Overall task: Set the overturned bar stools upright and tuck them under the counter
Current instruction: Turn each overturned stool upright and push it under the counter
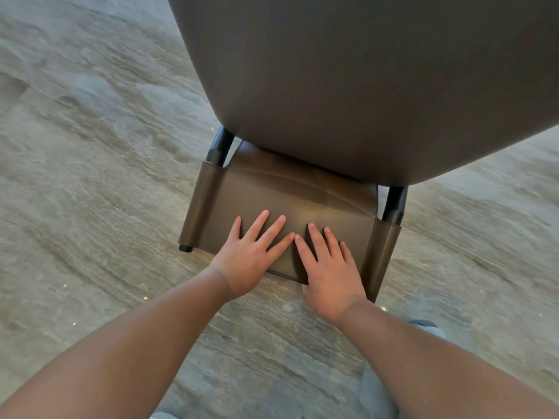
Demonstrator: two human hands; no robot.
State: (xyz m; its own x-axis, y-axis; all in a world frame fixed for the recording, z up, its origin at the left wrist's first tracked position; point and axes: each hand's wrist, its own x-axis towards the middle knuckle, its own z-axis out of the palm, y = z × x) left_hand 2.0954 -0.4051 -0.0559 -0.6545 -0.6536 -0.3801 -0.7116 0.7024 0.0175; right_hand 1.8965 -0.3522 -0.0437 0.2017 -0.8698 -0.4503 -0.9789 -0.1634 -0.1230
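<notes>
A brown leather bar stool [302, 195] stands in front of me, seen from above and behind. Its low backrest panel [341, 219] stretches between two black posts [219, 146] in leather sleeves. My left hand [251, 255] and my right hand [328, 270] lie flat side by side on the backrest, fingers straight and spread, index fingertips nearly touching. The grey-brown counter [363, 71] overhangs the stool's seat, which is hidden beneath it. The stool's legs are mostly out of sight.
Grey marbled stone floor [90, 176] spreads to the left, right and behind the stool. Grey footwear [423, 325] shows under my right forearm, and a pale edge sits at the bottom of the frame.
</notes>
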